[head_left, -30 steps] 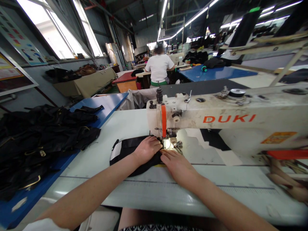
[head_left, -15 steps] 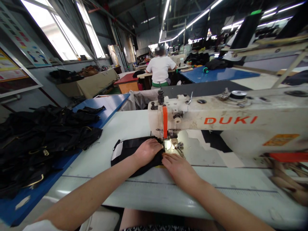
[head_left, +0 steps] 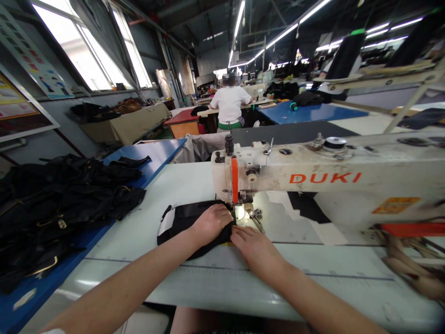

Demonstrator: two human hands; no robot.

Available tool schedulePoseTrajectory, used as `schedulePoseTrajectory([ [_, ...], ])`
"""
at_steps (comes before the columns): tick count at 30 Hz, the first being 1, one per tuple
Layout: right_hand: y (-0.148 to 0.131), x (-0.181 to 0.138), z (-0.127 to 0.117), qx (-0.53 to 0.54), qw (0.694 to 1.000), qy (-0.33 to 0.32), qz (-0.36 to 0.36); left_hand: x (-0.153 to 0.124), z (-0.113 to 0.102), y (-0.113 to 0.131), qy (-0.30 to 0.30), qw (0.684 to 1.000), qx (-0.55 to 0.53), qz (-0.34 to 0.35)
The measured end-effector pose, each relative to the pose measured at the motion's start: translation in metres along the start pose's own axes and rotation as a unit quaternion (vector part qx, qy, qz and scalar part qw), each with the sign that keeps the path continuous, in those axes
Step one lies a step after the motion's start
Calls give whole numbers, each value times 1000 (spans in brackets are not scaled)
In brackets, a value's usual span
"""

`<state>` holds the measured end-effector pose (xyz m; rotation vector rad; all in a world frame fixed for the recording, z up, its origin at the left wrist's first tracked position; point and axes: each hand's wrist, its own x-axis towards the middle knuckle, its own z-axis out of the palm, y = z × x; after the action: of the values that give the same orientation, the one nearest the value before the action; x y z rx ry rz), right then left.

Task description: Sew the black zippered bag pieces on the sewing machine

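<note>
Head view: we see the black fabric piece [head_left: 191, 214] beneath our left hand [head_left: 212, 223] and reaching out left of it, its right edge at the fingertips of our right hand [head_left: 256, 246]. Our left fingers rest close together on top, our right ones touch that edge; we cannot tell whether either pinches.

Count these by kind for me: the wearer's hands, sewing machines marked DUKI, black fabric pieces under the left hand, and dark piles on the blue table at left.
Hands: 2, left hand and right hand
Sewing machine: 1
Black fabric piece: 1
Dark pile: 1
Total: 5
</note>
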<state>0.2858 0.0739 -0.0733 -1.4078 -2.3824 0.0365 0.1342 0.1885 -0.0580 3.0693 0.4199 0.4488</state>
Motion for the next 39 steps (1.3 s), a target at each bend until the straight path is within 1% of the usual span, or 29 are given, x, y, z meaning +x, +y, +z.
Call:
schedulePoseTrajectory([
  [5, 1, -3, -2, 29, 1000, -10, -2, -5, -3, 7, -3, 999, -37, -25],
  [9, 2, -12, -5, 66, 997, -19, -23, -13, -9, 19, -5, 996, -47, -77],
  [12, 6, -15, -12, 96, 994, -25, -36, -19, -12, 30, -7, 993, -42, -111],
  [14, 12, -12, -17, 117, 992, -16, -31, -22, -12, 36, 1, 990, -39, -132],
  [16, 19, -6, -21, 113, 994, 5, -7, -23, -11, 40, 8, 989, -38, -145],
  [19, 28, 5, -21, 49, 998, 34, 31, -23, -10, 41, 9, 989, -38, -144],
  [21, 31, 12, -17, 3, 999, 32, 37, -23, -9, 40, 10, 989, -36, -144],
  [24, 31, 16, -13, -31, 999, 14, 32, -24, -7, 38, 14, 989, -34, -143],
  [31, 30, 15, -10, -56, 998, 4, 24, -27, 2, 35, 39, 990, -42, -131],
  [39, 31, 18, -9, -61, 998, 9, 30, -23, 0, 30, 38, 991, -45, -119],
])
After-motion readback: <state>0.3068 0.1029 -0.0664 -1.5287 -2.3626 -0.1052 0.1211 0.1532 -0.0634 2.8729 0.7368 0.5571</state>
